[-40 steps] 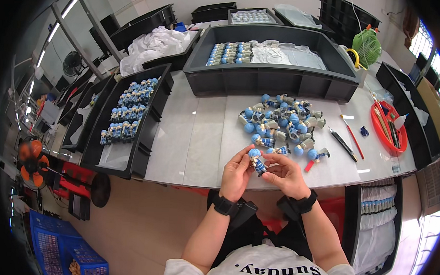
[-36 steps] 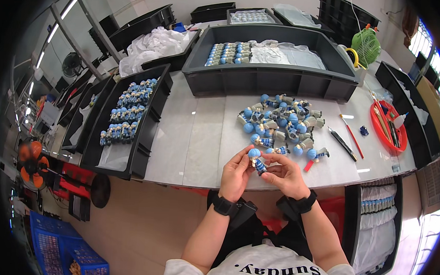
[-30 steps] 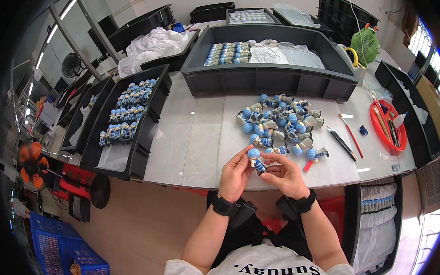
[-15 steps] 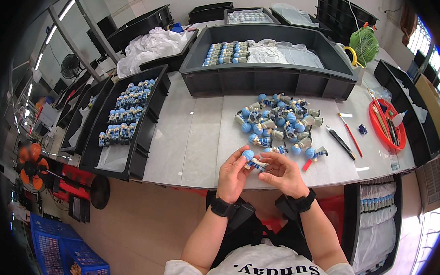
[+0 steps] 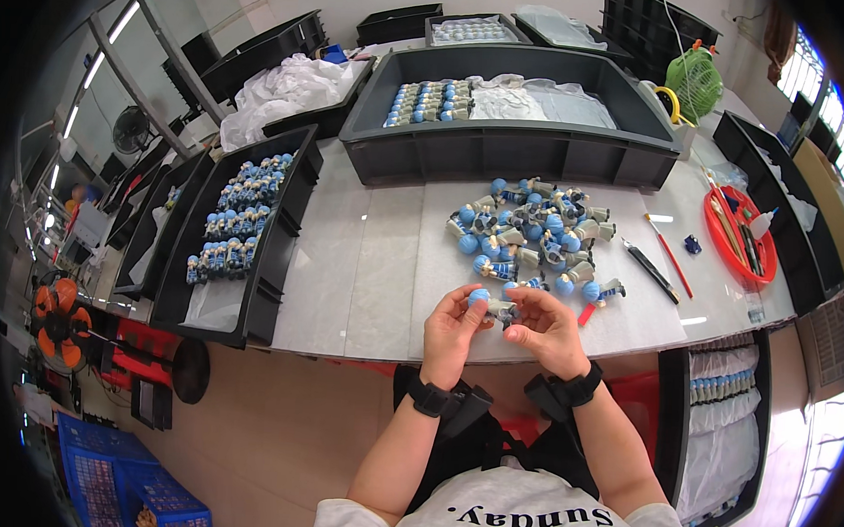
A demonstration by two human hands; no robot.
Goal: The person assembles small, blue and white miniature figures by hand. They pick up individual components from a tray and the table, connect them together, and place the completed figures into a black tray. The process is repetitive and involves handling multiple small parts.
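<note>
Near the front edge of the table, a small doll figurine with a blue cap lies sideways between my hands. My left hand pinches it at the head end. The thumb and fingers of my right hand close around its feet. Just beyond lies a loose pile of similar figurines with blue caps and grey or blue-striped clothes. One figurine rests apart at the pile's near right, beside a small red piece. My fingertips partly cover the held figurine.
A large black crate with rows of figurines stands behind the pile. Another black crate of figurines is at left. To the right lie a black pen-like tool, a red brush and a red basket of tools.
The figurine has been turned in my fingers, so its grey side now shows instead of its blue-striped side. Both hands have shifted slightly.
</note>
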